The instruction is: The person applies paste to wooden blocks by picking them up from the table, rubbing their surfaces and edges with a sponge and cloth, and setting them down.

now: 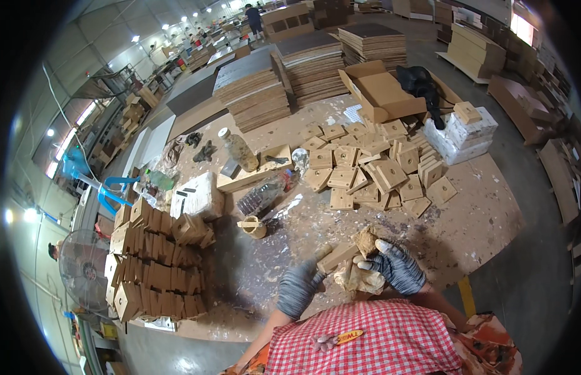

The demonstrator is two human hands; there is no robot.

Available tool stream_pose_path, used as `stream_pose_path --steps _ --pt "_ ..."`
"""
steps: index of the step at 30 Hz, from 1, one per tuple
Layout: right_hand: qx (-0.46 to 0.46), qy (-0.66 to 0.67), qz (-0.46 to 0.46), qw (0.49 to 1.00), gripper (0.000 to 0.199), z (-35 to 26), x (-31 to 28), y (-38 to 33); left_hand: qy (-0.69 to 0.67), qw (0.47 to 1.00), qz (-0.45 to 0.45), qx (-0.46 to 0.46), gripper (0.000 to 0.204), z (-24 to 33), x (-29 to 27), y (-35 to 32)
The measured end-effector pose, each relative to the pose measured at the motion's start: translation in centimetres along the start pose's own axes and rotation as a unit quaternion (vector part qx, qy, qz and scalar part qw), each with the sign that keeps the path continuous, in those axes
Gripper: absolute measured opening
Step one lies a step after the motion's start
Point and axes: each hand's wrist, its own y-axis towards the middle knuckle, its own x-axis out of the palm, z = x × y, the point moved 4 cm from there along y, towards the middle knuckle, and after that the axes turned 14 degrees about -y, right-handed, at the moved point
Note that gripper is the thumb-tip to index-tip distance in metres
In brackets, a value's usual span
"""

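Note:
Both of my hands wear grey striped gloves and are close together over the near edge of the table. My left hand (298,289) grips a small flat wooden block (337,256) by its left end. Against the block's other end sits a rough brown wad (366,242), perhaps sponge or cloth, pinched in the fingers of my right hand (398,269). Below the block, near my right fingertips, is a crumpled cream-coloured piece of cloth or paper (364,280); I cannot tell whether it is held.
A loose heap of drilled wooden blocks (343,178) lies ahead to the right; stacked rows of blocks (156,262) stand at the left. Between them are a small tan cup (253,227), a plastic bottle (265,194) and a wooden tray (256,170). A carton (381,94) stands behind.

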Motion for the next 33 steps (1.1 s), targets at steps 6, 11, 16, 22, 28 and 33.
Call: stream_pose_path --steps 6,11,16,22,28,33 --pt "0.014 -0.134 0.044 0.990 0.035 -0.4 0.6 -0.2 0.135 0.986 0.006 -0.099 0.042 -2.0 -0.6 1.2" --pt "-0.271 -0.323 -0.044 0.906 0.029 -1.6 3.7 0.0 0.250 0.968 0.017 -0.002 0.045 -1.0 0.4 1.5" --pt "-0.346 -0.658 -0.122 0.657 0.042 -1.7 5.7 0.0 0.279 0.959 0.004 0.056 0.039 -2.0 0.5 1.8" --pt "-0.323 -0.730 -0.081 0.596 0.037 -1.9 5.6 0.3 0.321 0.946 -0.049 -0.004 0.033 0.7 1.3 1.3" --pt "-0.368 -0.700 -0.049 0.610 0.039 -2.6 5.0 0.4 0.265 0.963 -0.045 -0.007 0.034 0.6 1.3 1.0" --pt "-0.341 -0.706 -0.063 0.618 0.039 -1.0 4.3 0.1 0.313 0.949 -0.038 0.016 0.039 -0.7 1.5 1.5"
